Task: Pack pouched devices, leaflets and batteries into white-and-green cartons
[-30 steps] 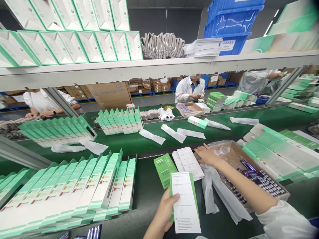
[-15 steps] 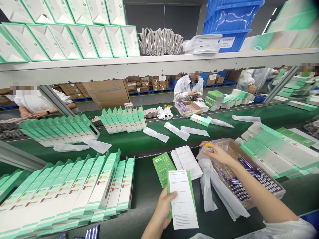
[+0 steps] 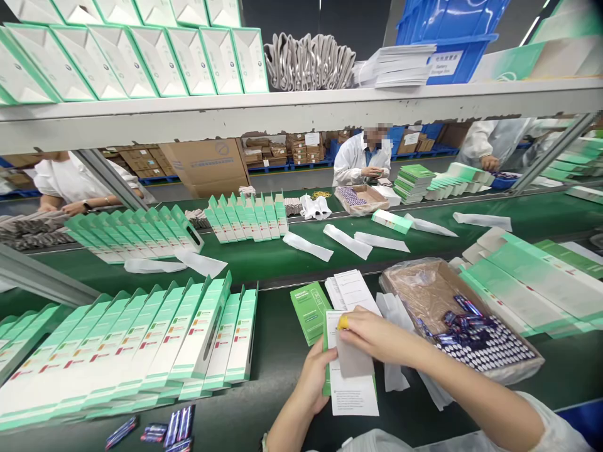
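Note:
My left hand (image 3: 315, 370) grips a green booklet (image 3: 326, 376) with a white printed leaflet (image 3: 353, 395) lying over it. Over the leaflet, my right hand (image 3: 370, 333), a yellow cover on one fingertip, pinches a small greyish-white slip (image 3: 354, 359); whether it is paper or film I cannot tell. Another green booklet (image 3: 311, 311) lies just beyond my hands, beside a stack of white leaflets (image 3: 351, 289). Under my right forearm are white pouches (image 3: 394, 370), partly hidden.
An open carton (image 3: 409, 276) of batteries (image 3: 490, 348) sits at right, beside flat green-white boxes (image 3: 522, 285). Open boxes (image 3: 155, 339) stand in a row at left, loose batteries (image 3: 179, 424) in front. Ahead runs a green conveyor (image 3: 254, 267) with pouches; a shelf (image 3: 301, 116) crosses above. Co-workers (image 3: 360, 157) sit beyond.
My right hand has moved left from beside the battery carton to the leaflet, bringing the greyish-white slip. My left hand still holds the booklet and leaflet. The view has shifted slightly.

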The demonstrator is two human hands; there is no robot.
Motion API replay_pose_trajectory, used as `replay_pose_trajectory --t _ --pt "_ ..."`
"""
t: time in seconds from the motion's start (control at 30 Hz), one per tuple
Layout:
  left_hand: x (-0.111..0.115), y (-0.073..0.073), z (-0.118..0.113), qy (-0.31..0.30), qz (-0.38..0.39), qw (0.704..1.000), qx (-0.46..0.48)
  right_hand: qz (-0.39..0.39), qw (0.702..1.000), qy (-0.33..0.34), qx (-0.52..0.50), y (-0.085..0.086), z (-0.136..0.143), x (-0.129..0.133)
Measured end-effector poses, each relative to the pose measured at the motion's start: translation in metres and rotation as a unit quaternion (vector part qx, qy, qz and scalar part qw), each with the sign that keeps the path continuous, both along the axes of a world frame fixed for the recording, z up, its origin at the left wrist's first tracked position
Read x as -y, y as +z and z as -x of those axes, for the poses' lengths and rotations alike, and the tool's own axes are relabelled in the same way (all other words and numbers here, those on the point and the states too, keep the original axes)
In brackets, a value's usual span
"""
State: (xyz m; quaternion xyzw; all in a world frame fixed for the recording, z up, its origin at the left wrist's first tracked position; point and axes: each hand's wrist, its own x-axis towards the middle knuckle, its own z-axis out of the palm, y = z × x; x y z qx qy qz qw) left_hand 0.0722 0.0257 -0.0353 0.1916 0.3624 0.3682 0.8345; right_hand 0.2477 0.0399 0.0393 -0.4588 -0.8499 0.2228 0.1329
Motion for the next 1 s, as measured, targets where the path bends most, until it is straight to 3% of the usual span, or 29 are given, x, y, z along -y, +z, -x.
replay_pose_trajectory --t 0.13,0.23,0.33,0.6,0.8,0.9,0.97,1.0 --pt "0.003 0.000 0.003 0.016 -0.004 1.000 -0.006 -0.162 0.983 -0.056 0.064 -0.033 0.016 -0.003" --pt "0.003 -0.002 0.006 -0.014 -0.061 0.998 -0.019 -0.228 0.967 -0.103 0.049 -0.046 0.015 -0.003" --pt "0.001 -0.003 0.007 -0.043 -0.113 0.992 -0.019 -0.234 0.966 -0.102 0.042 -0.050 0.015 0.000" --pt "-0.002 0.000 0.003 -0.030 -0.111 0.991 -0.068 -0.274 0.941 -0.195 0.037 -0.066 0.026 0.013" --pt "0.004 -0.002 0.004 -0.024 0.003 0.995 -0.093 -0.261 0.956 -0.136 0.008 -0.068 0.029 0.017" --pt "0.003 -0.005 0.010 -0.008 0.032 0.996 -0.079 -0.209 0.974 -0.081 0.015 -0.062 0.020 -0.009" --pt "-0.001 -0.008 0.017 0.015 0.047 0.996 -0.080 -0.154 0.982 -0.110 0.022 -0.055 0.008 -0.051" --pt "-0.003 -0.011 0.020 0.028 0.053 0.995 -0.082 -0.126 0.978 -0.162 0.029 -0.052 0.002 -0.079"
